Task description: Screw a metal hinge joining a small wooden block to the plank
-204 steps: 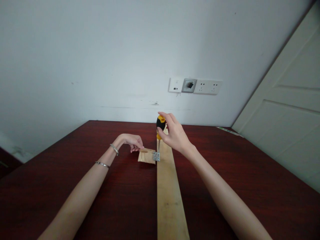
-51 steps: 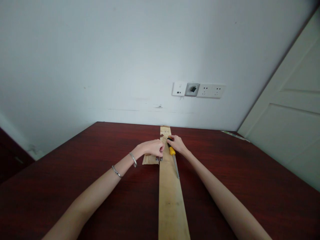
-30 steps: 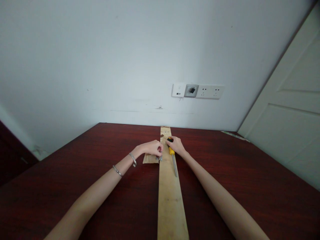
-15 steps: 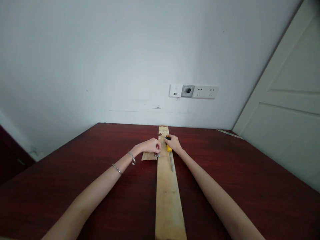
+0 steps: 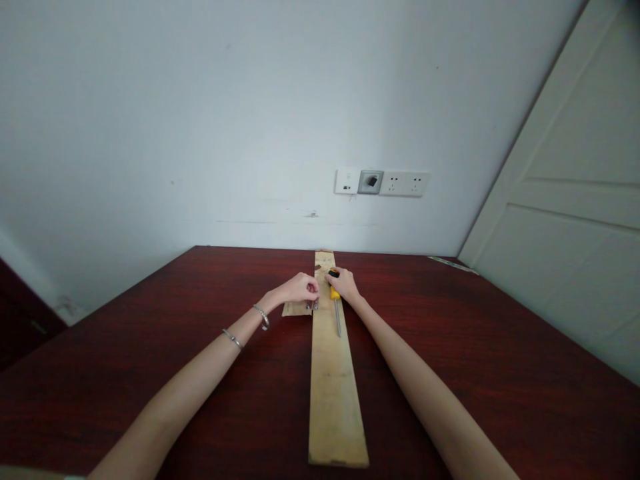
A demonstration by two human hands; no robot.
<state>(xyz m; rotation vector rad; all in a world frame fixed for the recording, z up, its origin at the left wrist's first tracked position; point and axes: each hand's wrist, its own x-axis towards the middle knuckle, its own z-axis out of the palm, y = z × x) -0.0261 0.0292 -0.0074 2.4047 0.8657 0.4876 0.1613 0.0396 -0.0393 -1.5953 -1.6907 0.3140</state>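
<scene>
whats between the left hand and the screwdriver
Only a strip of the plank shows between the left hand and the screwdriver in the head view; nothing can be seen lying on that strip.

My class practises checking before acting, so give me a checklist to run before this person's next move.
1. Screwdriver held by its handle in the right hand: ok.
2. Screwdriver tip at the hinge: not ok; the shaft points back toward the wearer, off to the hinge's right.
3. Left hand at the hinge: ok, fingertips close by it.
4. Something pinched in those fingertips: cannot tell, too small.
5. Plank lying flat on the table: ok.
6. Hinge fully visible: not ok, partly covered by the left hand.
</scene>
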